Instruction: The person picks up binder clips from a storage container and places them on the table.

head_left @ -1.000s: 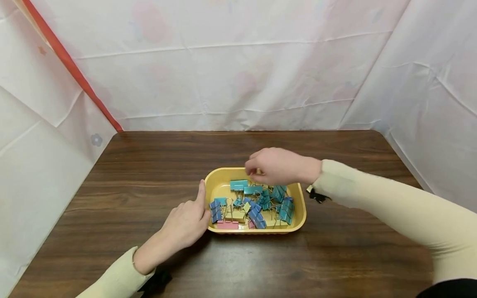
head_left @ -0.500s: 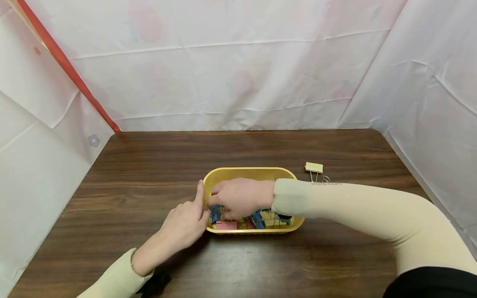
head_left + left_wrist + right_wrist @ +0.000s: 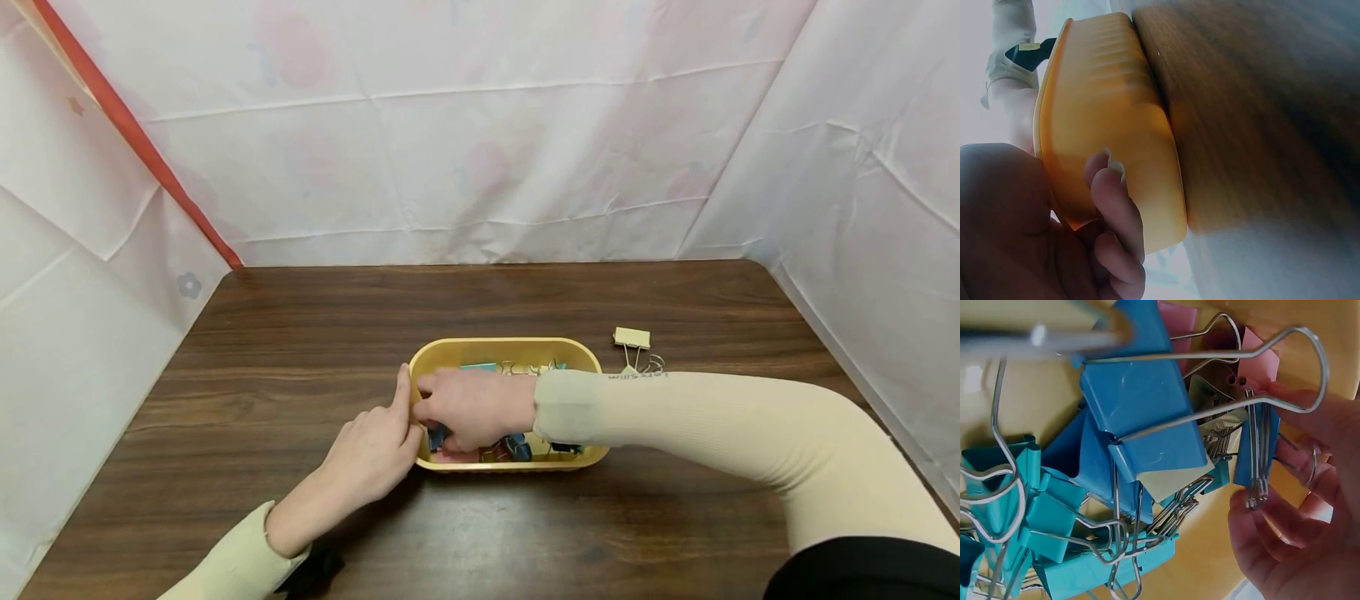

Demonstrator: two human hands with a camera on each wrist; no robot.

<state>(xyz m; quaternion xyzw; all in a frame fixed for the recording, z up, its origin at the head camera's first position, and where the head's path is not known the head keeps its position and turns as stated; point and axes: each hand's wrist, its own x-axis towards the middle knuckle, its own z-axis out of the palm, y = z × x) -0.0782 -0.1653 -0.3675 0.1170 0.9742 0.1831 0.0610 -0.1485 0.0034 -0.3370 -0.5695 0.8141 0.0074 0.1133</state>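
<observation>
My left hand [image 3: 371,450] grips the left end of a yellow plastic basket [image 3: 510,467]. Its index finger lies along the rim, and its other fingers press on the outer wall [image 3: 1104,106]. Inside the basket, my right hand [image 3: 472,408] reaches to the left end. The right wrist view shows its thumb and fingers [image 3: 1254,531] around a blue binder clip [image 3: 1244,447], whose wire handles are folded flat. Larger blue binder clips [image 3: 1147,400], teal ones [image 3: 1116,562] and a pink one [image 3: 1260,359] lie beside it. The forearm covers much of the pile in the head view.
A yellow binder clip [image 3: 632,337] lies on the wooden table [image 3: 300,333] beyond the basket's right end, with more wire handles [image 3: 654,364] partly behind the right sleeve. Pale patterned curtains [image 3: 465,167] hang around the table's back and sides.
My right hand has moved from above the basket's back rim down into its left end and now pinches a blue binder clip. The left hand has stayed at the rim.
</observation>
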